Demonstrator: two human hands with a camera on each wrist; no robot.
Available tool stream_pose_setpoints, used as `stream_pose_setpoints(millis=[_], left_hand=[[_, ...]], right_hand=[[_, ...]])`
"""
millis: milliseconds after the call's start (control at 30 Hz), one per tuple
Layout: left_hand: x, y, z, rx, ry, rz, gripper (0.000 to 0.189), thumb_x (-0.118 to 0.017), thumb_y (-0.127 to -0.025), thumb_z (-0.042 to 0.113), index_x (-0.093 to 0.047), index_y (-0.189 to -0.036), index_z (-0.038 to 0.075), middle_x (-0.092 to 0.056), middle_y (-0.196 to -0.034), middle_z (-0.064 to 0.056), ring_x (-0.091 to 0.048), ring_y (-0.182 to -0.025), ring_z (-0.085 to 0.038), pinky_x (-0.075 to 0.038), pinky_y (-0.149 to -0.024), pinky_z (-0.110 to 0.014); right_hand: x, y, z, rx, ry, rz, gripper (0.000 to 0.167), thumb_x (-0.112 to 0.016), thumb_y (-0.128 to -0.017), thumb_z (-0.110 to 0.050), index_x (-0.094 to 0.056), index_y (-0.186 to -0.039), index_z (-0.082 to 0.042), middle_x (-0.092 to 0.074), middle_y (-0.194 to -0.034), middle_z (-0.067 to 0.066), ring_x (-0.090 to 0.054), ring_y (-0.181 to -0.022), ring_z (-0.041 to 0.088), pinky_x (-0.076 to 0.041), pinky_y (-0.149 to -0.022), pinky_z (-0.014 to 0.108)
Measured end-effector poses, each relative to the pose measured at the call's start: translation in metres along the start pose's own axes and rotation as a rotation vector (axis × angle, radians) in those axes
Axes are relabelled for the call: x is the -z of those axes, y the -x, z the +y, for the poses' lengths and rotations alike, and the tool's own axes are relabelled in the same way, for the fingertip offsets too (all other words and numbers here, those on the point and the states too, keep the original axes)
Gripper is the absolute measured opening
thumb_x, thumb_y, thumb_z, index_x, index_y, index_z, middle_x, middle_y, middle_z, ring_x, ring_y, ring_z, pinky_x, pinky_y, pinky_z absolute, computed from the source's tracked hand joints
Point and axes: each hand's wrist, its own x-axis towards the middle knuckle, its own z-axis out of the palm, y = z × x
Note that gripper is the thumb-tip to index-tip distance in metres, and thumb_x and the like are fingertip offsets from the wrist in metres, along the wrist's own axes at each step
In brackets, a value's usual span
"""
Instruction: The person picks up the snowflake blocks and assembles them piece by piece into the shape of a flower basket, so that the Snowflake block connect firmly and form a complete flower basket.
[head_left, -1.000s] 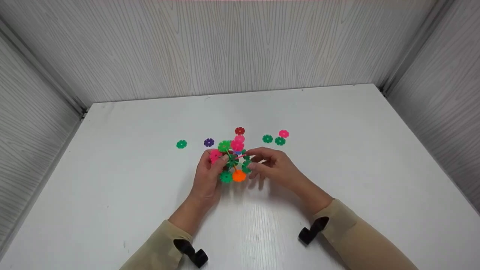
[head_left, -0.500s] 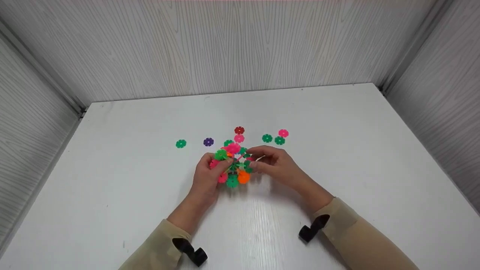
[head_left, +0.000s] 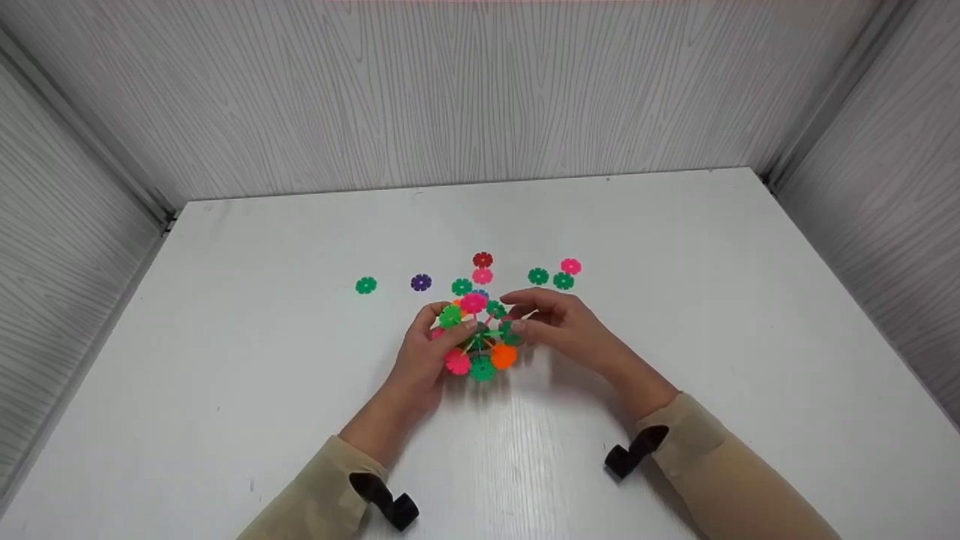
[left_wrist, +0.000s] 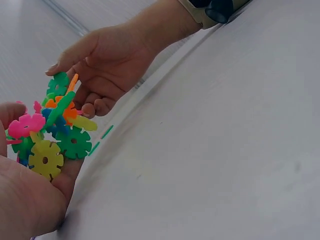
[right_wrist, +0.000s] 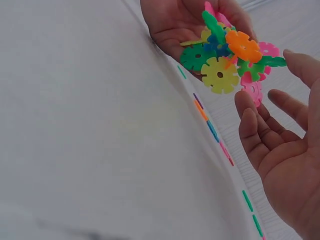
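My left hand (head_left: 424, 352) holds a ball-like cluster of interlocked flower-shaped plastic discs (head_left: 481, 367), its thumb over the near left side. Pink, green, orange, yellow and blue discs stick out in all directions, and some are hidden behind others. On the cluster's right side my right hand (head_left: 566, 326) touches a green disc (right_wrist: 272, 61) with the thumb tip. A gap shows between that thumb and the forefinger in the head view. Its other fingers bend loosely below, right by a pink disc (right_wrist: 254, 93) of the cluster in the right wrist view.
Loose discs lie in a row on the white table (head_left: 225, 337) beyond the hands: green (head_left: 366, 285), purple (head_left: 421, 282), red (head_left: 482, 259) and pink (head_left: 482, 276) among them. Farther right are two green discs (head_left: 538, 276) beside a pink disc (head_left: 571, 266). Panel walls (head_left: 480, 97) enclose the table.
The cluster has turned and shifted slightly right and nearer, its orange disc now farther right. A loose green disc behind it has come into view. My right forefinger sits a little farther from it.
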Motion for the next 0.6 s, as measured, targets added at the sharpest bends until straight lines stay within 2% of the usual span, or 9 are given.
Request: stream_pose_setpoints(millis=[100, 167, 267, 400, 500, 600], left_hand=[[-0.001, 0.0, 0.001, -0.012, 0.01, 0.019, 0.053, -0.078, -0.098, 0.021, -0.048, -0.14, 0.011, -0.06, -0.14, -0.014, -0.057, -0.133, -0.027, -0.053, -0.108, -0.036], [-0.001, 0.0, 0.001, -0.023, 0.017, 0.035, 0.051, -0.076, -0.099, 0.02, -0.048, -0.14, 0.011, -0.06, -0.139, -0.014, -0.058, -0.131, -0.028, -0.053, -0.107, -0.036], [-0.001, 0.0, 0.001, -0.029, 0.038, 0.051, 0.049, -0.075, -0.099, 0.019, -0.048, -0.14, 0.011, -0.06, -0.139, -0.015, -0.059, -0.13, -0.029, -0.054, -0.107, -0.036], [0.0, -0.001, 0.0, -0.023, 0.065, 0.062, 0.049, -0.075, -0.099, 0.018, -0.048, -0.139, 0.01, -0.059, -0.14, -0.015, -0.058, -0.131, -0.029, -0.054, -0.107, -0.037], [0.001, -0.001, -0.001, -0.024, 0.068, 0.061, 0.049, -0.075, -0.099, 0.018, -0.048, -0.139, 0.01, -0.057, -0.142, -0.015, -0.057, -0.132, -0.029, -0.053, -0.108, -0.037], [0.0, -0.001, -0.002, -0.023, 0.065, 0.059, 0.051, -0.076, -0.098, 0.018, -0.048, -0.14, 0.011, -0.056, -0.143, -0.015, -0.056, -0.133, -0.03, -0.053, -0.108, -0.037]], right_hand=[[0.011, -0.002, 0.0, 0.009, 0.028, -0.001, 0.043, -0.066, -0.105, -0.023, -0.063, -0.145, -0.007, -0.07, -0.126, 0.015, -0.07, -0.107, 0.028, -0.061, -0.088, 0.033], [0.023, -0.004, 0.001, 0.014, 0.038, 0.035, 0.042, -0.065, -0.106, -0.022, -0.064, -0.144, -0.005, -0.07, -0.124, 0.02, -0.072, -0.103, 0.029, -0.06, -0.087, 0.034], [0.048, -0.007, 0.005, 0.007, 0.056, 0.157, 0.037, -0.068, -0.105, -0.022, -0.068, -0.139, -0.007, -0.071, -0.122, 0.021, -0.072, -0.1, 0.028, -0.059, -0.087, 0.032], [0.081, -0.016, 0.016, -0.056, 0.096, 0.304, 0.036, -0.072, -0.104, -0.021, -0.069, -0.137, -0.008, -0.072, -0.124, 0.015, -0.066, -0.113, 0.023, -0.053, -0.095, 0.029], [0.097, -0.023, 0.027, -0.135, 0.138, 0.322, 0.04, -0.071, -0.104, -0.021, -0.066, -0.141, -0.006, -0.07, -0.133, 0.011, -0.059, -0.125, 0.023, -0.048, -0.106, 0.035], [0.104, -0.028, 0.037, -0.223, 0.186, 0.29, 0.041, -0.068, -0.106, -0.02, -0.063, -0.145, -0.008, -0.065, -0.141, 0.008, -0.052, -0.134, 0.025, -0.042, -0.116, 0.042]])
